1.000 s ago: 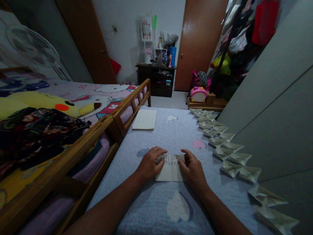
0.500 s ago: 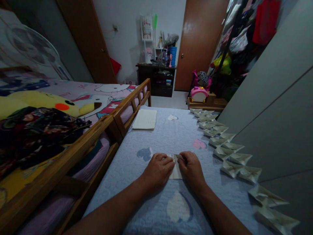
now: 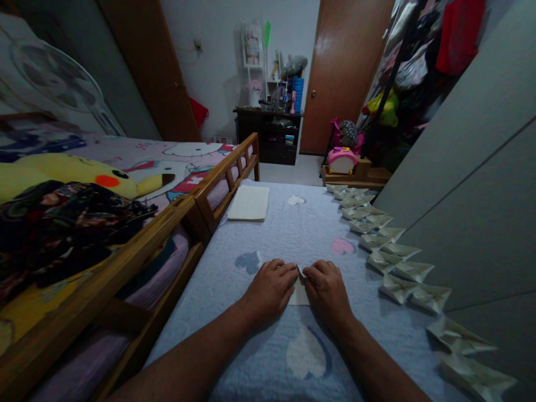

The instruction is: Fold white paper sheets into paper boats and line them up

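A small sheet of printed paper (image 3: 300,293) lies on the pale blue quilt (image 3: 293,234) in front of me, mostly covered by my hands. My left hand (image 3: 270,289) presses on its left part with fingers curled over it. My right hand (image 3: 329,290) presses on the right part, fingertips pinching a raised fold at the top middle. The two hands almost touch.
A row of several folded paper boats (image 3: 389,257) runs along the quilt's right edge beside a grey wardrobe (image 3: 469,184). A stack of blank paper (image 3: 249,202) lies farther ahead on the left. A wooden bed rail (image 3: 196,206) borders the left side.
My hands have drawn together over the paper. It showed wide between them a second ago; only a narrow folded strip shows between them at this moment.
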The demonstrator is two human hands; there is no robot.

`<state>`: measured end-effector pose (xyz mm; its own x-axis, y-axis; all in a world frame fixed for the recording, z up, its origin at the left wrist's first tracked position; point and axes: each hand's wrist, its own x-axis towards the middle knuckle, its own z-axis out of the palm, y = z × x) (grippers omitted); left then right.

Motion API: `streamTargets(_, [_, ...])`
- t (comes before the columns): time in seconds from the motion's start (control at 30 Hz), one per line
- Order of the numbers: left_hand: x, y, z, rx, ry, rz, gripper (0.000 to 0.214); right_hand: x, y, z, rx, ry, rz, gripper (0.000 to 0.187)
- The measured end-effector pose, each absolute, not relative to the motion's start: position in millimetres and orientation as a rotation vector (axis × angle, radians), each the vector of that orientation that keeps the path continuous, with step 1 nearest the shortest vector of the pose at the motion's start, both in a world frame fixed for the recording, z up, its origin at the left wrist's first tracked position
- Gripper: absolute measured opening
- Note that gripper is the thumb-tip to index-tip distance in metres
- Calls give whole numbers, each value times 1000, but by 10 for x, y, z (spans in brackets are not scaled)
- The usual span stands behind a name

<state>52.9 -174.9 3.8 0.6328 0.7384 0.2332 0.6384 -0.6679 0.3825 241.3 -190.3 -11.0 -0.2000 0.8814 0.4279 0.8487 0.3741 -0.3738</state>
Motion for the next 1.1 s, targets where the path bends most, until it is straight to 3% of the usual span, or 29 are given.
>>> streamTargets(1.1, [502,-1683,8,2514,1177,530,44,2376,-1961,-51,-1345,-2207,13,13])
